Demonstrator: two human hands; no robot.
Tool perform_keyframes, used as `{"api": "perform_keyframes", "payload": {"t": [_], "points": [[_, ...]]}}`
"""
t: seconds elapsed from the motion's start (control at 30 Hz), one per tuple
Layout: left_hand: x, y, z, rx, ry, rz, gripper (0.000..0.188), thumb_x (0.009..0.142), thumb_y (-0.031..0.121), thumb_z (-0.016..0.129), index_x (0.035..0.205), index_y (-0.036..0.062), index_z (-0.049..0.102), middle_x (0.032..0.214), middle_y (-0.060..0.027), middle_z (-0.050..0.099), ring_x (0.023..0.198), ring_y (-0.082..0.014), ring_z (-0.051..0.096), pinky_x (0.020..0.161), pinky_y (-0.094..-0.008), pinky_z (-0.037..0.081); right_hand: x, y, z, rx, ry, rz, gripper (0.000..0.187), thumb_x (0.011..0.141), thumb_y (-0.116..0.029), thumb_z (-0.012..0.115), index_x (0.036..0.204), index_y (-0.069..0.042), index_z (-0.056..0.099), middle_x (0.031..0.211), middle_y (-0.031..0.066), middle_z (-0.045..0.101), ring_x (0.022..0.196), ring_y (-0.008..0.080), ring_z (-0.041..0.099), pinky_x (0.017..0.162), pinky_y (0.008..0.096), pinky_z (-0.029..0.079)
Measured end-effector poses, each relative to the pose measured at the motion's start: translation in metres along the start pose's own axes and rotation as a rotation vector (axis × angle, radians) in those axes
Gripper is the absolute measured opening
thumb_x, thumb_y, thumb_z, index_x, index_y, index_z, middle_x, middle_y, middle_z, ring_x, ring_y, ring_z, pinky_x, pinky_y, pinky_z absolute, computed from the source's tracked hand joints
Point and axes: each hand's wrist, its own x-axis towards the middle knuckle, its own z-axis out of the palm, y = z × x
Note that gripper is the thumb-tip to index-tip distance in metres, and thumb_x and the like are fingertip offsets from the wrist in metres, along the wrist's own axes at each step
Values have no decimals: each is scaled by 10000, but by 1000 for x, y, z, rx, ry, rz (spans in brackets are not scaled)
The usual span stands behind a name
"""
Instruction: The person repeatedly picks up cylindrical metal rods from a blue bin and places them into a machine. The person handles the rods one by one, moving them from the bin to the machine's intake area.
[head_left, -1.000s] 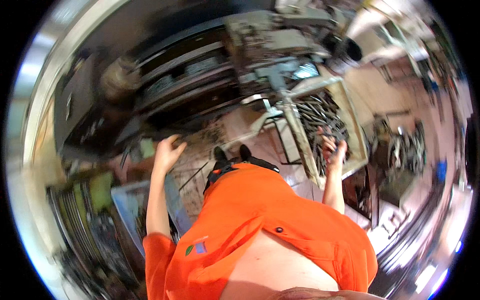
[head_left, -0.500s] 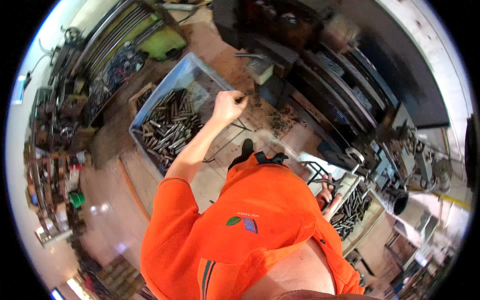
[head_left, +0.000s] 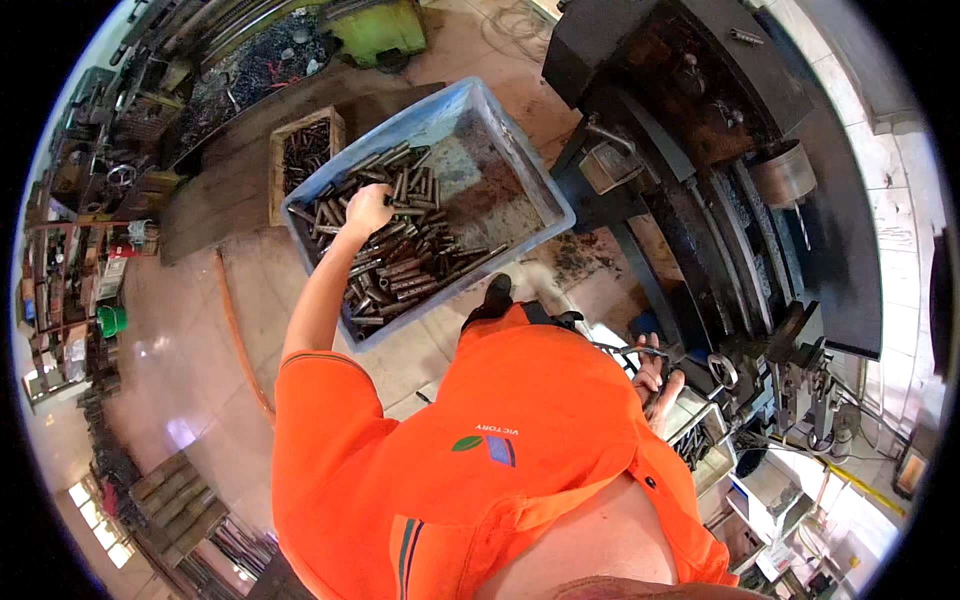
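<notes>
My left arm stretches over a large blue plastic bin (head_left: 555, 185) heaped with dark metal cylindrical pieces (head_left: 405, 270), some of them hollow. My left hand (head_left: 370, 210) is closed at the top of that heap. A dark bit shows at its fingers, but what they grip is hidden. Low at my right side, partly behind my orange shirt, my right hand (head_left: 655, 383) has its fingers curled toward the thumb around something dark. Its kind is too small to tell. Right beside this hand stands a light-coloured tray (head_left: 712, 470) with similar dark metal pieces.
A small wooden box (head_left: 277, 190) of metal parts adjoins the bin's left side. A dark lathe-like machine (head_left: 715, 250) with a handwheel (head_left: 722, 371) stands at the right. An orange hose (head_left: 238, 335) lies on the floor at left. My shoe (head_left: 497, 292) is close to the bin.
My left hand has moved left from the bin's right side onto the heap of metal pieces. The view has shifted, showing more of the bin. My right hand stays by the tray.
</notes>
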Motion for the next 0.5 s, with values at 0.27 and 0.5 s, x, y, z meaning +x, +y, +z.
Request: {"api": "perform_keyframes", "payload": {"t": [0.27, 0.5], "points": [[20, 2, 29, 430, -167, 253, 127, 672, 104, 580, 780, 72, 639, 810, -128, 641, 795, -284, 634, 660, -391, 500, 4, 20, 8, -25, 87, -53, 754, 726, -319, 621, 1332, -11, 294, 1268, 211, 391, 472, 61, 357, 438, 162, 377], [21, 6, 26, 579, -268, 443, 99, 666, 84, 572, 728, 65, 647, 794, -122, 643, 781, -287, 632, 632, -387, 497, -1, 28, 10, -23, 151, -72, 598, 846, -343, 393, 1310, 25, 309, 1260, 214, 390, 485, 70, 363, 434, 166, 363]]}}
